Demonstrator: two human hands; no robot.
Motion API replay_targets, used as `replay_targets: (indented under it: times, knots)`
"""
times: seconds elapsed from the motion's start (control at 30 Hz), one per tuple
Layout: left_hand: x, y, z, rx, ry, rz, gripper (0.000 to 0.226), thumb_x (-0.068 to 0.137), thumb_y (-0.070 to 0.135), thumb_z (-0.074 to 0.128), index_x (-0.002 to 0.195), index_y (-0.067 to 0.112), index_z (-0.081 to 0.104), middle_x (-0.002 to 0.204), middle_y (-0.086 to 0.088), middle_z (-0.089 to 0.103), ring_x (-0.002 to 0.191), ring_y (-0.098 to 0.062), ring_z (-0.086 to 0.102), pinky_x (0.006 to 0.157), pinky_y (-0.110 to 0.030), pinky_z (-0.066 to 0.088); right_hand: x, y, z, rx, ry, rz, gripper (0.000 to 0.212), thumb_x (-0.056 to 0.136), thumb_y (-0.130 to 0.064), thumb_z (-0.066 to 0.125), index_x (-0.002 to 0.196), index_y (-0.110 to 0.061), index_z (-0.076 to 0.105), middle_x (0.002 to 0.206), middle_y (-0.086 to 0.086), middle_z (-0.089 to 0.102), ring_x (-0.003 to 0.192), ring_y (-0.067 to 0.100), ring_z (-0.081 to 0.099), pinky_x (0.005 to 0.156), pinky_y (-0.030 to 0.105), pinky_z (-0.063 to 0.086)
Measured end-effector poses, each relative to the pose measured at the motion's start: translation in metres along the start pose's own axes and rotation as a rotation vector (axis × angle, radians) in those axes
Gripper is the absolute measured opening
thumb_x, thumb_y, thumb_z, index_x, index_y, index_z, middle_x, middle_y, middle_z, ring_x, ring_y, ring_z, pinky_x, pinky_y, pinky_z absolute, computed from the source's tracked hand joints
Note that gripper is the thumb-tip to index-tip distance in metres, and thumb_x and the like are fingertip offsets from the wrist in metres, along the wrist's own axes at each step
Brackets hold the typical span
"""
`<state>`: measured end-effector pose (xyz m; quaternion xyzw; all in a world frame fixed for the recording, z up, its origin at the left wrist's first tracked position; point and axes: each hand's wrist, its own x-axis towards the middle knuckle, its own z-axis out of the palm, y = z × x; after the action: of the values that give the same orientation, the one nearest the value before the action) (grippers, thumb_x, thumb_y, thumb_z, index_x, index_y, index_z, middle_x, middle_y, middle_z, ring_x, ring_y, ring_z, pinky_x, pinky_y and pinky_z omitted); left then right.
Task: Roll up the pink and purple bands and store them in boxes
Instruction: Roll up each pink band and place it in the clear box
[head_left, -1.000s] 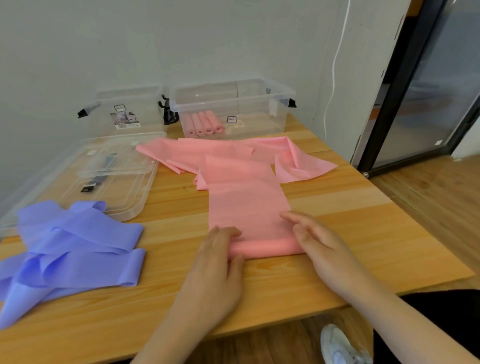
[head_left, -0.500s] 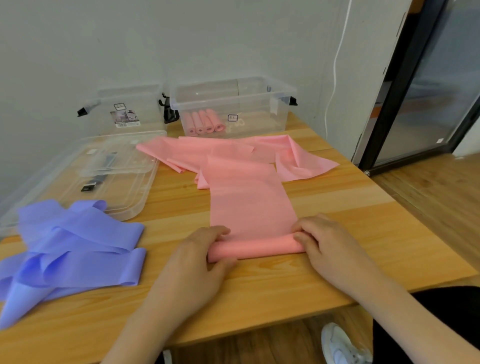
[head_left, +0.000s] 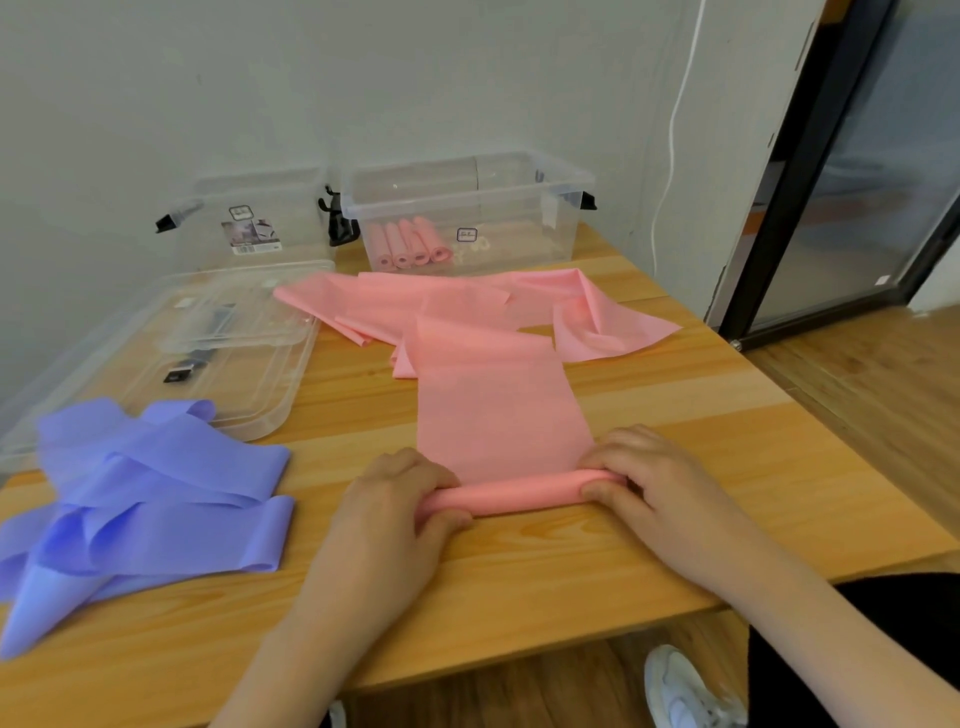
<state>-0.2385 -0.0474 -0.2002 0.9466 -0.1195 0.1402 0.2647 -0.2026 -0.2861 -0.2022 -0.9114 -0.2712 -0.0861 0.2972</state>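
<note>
At the near edge of the counter (head_left: 519, 582), the left hand (head_left: 384, 525) and right hand (head_left: 660, 493) each curl round 1 end of the started roll of the pink band (head_left: 501, 410), thumbs under and fingers over. The band looks thin, light and limp, probably stretchy and a little tacky, so the roll would likely loosen or skew unless both ends are held evenly (the ends are the sensible place to take it). Its unrolled length runs away across the counter into loose folds. To the left lies the purple band (head_left: 150, 493) in a heap, partly cut off by the frame. Behind sit clear lids (head_left: 156, 364), hard to separate. Farthest, a clear box (head_left: 519, 208) holds 4 pink rolls (head_left: 410, 244); a 2nd box (head_left: 260, 208) beside it is faint, its contents unclear.
</note>
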Motion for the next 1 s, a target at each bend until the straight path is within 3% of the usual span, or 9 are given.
replay_targets:
  times: [0.1,0.27,0.33,0.4,0.6,0.67,0.8,0.9,1.0]
  knots:
    - [0.0004,0.0025,-0.0008,-0.034,0.044,-0.023,0.016,0.082,0.027,0.059,0.094,0.019,0.067,0.084,0.010,0.061,0.075,-0.009,0.053,0.068,-0.008,0.034,-0.0009,-0.0007,-0.0015,0.027,-0.036,0.026,0.029,0.078,-0.030,0.070,0.104,-0.034,0.058,0.098,-0.027,0.045,0.102,-0.008,0.039,0.089,0.014,0.030]
    - [0.0012,0.0000,-0.0020,-0.086,0.014,-0.020,0.021,0.073,0.027,0.076,0.090,0.028,0.064,0.089,0.021,0.051,0.083,0.002,0.048,0.075,-0.001,0.031,-0.0001,-0.0034,-0.0037,0.072,0.021,0.055,0.023,0.080,-0.020,0.067,0.082,-0.038,0.054,0.083,-0.023,0.054,0.090,-0.003,0.047,0.078,0.016,0.032]
    - [0.0018,0.0004,-0.0033,-0.104,0.021,-0.054,0.017,0.071,0.021,0.077,0.084,0.025,0.068,0.087,0.021,0.052,0.082,0.003,0.049,0.073,-0.002,0.032,0.0003,-0.0026,-0.0033,0.062,0.018,0.047,0.014,0.081,-0.021,0.067,0.087,-0.032,0.061,0.085,-0.023,0.055,0.092,-0.003,0.046,0.080,0.018,0.033]
    - [0.0020,0.0013,-0.0042,-0.129,0.056,-0.070,0.013,0.076,0.017,0.074,0.085,0.023,0.068,0.082,0.021,0.055,0.081,0.009,0.049,0.070,-0.001,0.033,-0.0003,-0.0015,-0.0030,0.041,-0.027,0.037,0.023,0.077,-0.027,0.071,0.098,-0.030,0.063,0.093,-0.026,0.051,0.099,-0.006,0.042,0.086,0.017,0.032]
    - [-0.0001,0.0011,-0.0054,-0.124,-0.028,-0.094,0.034,0.064,0.023,0.082,0.086,0.030,0.057,0.088,0.019,0.053,0.082,0.002,0.050,0.072,-0.003,0.034,-0.0006,-0.0036,-0.0044,0.082,0.038,0.078,0.019,0.081,-0.021,0.066,0.083,-0.038,0.058,0.082,-0.023,0.053,0.090,-0.004,0.048,0.078,0.011,0.031]
    - [0.0002,0.0004,-0.0053,-0.126,-0.011,-0.093,0.026,0.067,0.020,0.080,0.082,0.028,0.060,0.084,0.018,0.054,0.081,0.003,0.051,0.070,-0.003,0.034,-0.0005,-0.0034,-0.0050,0.071,0.020,0.074,0.015,0.081,-0.026,0.066,0.088,-0.038,0.060,0.087,-0.025,0.053,0.094,-0.007,0.046,0.081,0.010,0.031]
    - [-0.0007,0.0021,-0.0071,-0.138,0.031,-0.143,0.016,0.079,0.024,0.069,0.092,0.030,0.063,0.081,0.019,0.058,0.072,0.005,0.052,0.068,-0.002,0.035,-0.0018,-0.0012,-0.0040,0.027,-0.048,0.056,0.035,0.069,-0.032,0.076,0.100,-0.036,0.058,0.097,-0.028,0.049,0.102,-0.008,0.041,0.088,0.017,0.031]
    - [-0.0013,0.0022,-0.0073,-0.127,-0.016,-0.082,0.033,0.072,0.026,0.076,0.095,0.033,0.055,0.090,0.023,0.052,0.082,0.005,0.049,0.075,-0.001,0.032,-0.0016,-0.0024,-0.0051,0.071,0.034,0.072,0.021,0.078,-0.021,0.070,0.084,-0.037,0.057,0.084,-0.023,0.054,0.089,-0.004,0.049,0.077,0.016,0.032]
    - [-0.0003,0.0009,-0.0064,-0.075,-0.042,-0.063,0.023,0.074,0.025,0.075,0.093,0.027,0.062,0.085,0.024,0.052,0.079,0.002,0.047,0.075,-0.004,0.033,-0.0009,-0.0026,-0.0053,0.096,0.035,0.062,0.004,0.084,-0.030,0.062,0.086,-0.034,0.062,0.085,-0.023,0.056,0.090,-0.004,0.049,0.078,0.017,0.032]
